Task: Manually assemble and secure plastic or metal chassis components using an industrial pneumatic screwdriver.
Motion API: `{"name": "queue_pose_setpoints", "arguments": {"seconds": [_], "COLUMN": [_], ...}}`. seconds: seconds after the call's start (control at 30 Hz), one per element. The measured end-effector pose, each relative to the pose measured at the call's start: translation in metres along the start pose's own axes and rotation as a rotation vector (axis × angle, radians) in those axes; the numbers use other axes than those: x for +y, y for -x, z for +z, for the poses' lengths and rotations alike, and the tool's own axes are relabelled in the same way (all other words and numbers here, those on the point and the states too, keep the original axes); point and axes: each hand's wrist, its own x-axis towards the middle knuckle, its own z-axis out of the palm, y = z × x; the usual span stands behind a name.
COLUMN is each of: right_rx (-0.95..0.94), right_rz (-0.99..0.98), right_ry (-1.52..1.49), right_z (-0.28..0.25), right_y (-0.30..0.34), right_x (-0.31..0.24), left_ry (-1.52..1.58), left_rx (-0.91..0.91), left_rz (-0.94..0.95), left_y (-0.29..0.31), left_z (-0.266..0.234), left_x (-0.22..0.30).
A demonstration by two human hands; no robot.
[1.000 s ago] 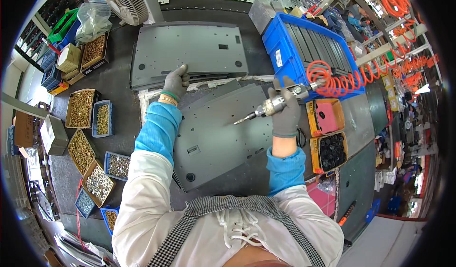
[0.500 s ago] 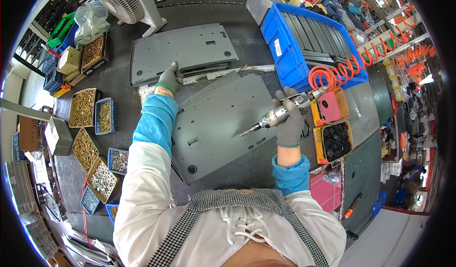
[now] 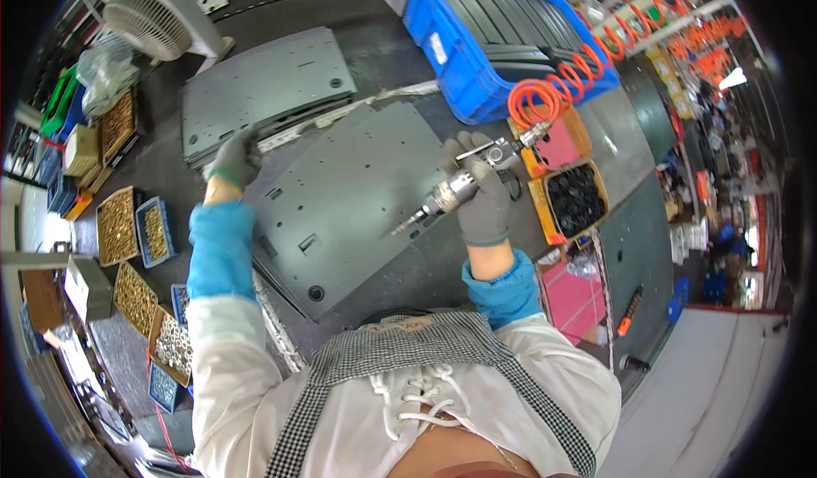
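Note:
My right hand [image 3: 483,211], in a grey glove, is closed around a silver pneumatic screwdriver [image 3: 454,192]. Its bit points left and downward over a grey sheet-metal panel [image 3: 357,184] with holes and slots, which lies on other panels. An orange coiled air hose [image 3: 534,102] joins the tool's back end. My left hand [image 3: 237,160], also gloved, is at the near edge of a second stack of grey panels [image 3: 264,86], by the far left corner of the nearer panel. Its fingers are blurred, and whether they touch anything is unclear.
Bins of brass fasteners [image 3: 117,225] and washers [image 3: 173,344] line the left side. A fan [image 3: 149,22] stands far left. At the back right is a blue crate [image 3: 464,95] of dark metal strips. Below it sits a yellow bin of black parts [image 3: 575,199].
The whole view has shifted, so the bench things sit farther left in it. My left hand has moved slightly left and nearer; my right hand still holds the screwdriver over the panel.

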Motion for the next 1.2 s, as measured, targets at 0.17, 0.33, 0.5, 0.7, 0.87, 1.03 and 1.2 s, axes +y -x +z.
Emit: {"name": "queue_pose_setpoints", "arguments": {"seconds": [0.17, 0.33, 0.5, 0.7, 0.87, 1.03, 1.2], "right_rx": [-0.091, -0.19, -0.255, -0.267, -0.245, -0.287, -0.261], "right_rz": [-0.048, -0.076, -0.103, -0.15, -0.141, -0.121, 0.007], "right_ry": [-0.179, -0.176, -0.09, -0.071, -0.061, -0.04, -0.029], "right_z": [0.044, 0.069, 0.092, 0.094, 0.098, 0.096, 0.095], "right_y": [0.004, 0.021, 0.051, 0.07, 0.082, 0.092, 0.093], "right_x": [-0.006, 0.008, 0.018, 0.024, 0.023, 0.024, 0.015], "left_ry": [0.185, 0.337, 0.414, 0.431, 0.341, 0.198, -0.263], "left_rx": [-0.008, -0.034, -0.178, -0.091, -0.081, -0.051, -0.124], "left_rz": [0.386, 0.15, 0.093, 0.076, 0.075, 0.071, 0.506], "left_y": [0.132, 0.193, 0.209, 0.23, 0.245, 0.247, 0.251], "left_z": [0.047, 0.106, 0.091, 0.085, 0.096, 0.092, 0.071], "left_x": [-0.071, -0.149, -0.191, -0.207, -0.211, -0.223, -0.234]}}
